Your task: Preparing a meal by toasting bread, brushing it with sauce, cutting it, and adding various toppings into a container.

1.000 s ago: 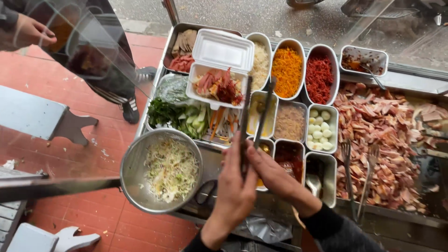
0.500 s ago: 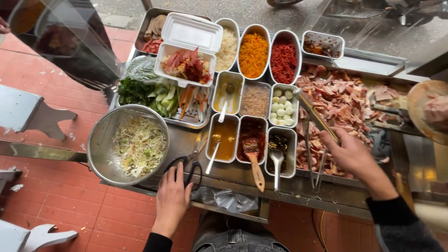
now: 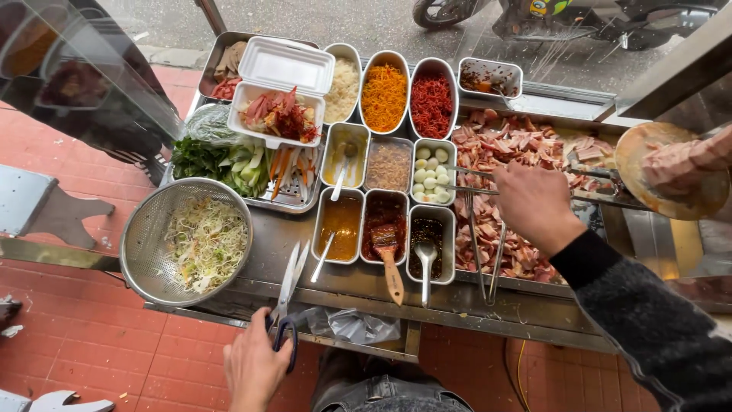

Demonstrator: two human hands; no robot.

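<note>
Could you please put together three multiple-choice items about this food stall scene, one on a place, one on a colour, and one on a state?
1. Where does the metal bowl of shredded salad sit?
A. At the left end of the counter
B. On the sliced meat
C. Inside the foam box

2. What colour is the filling of the container in the middle of the back row?
A. Green
B. Orange
C. White

3. What state is the white foam box in?
A. Shut and taped
B. Open but empty
C. Open, with food inside

Answers:
1 A: the bowl rests at the counter's left edge, beside the scissors under the left hand.
2 B: its shreds are bright orange, beside a red one.
3 C: the lid stands back and reddish strips lie inside, while the right hand holds tongs over the sliced meat.
</note>
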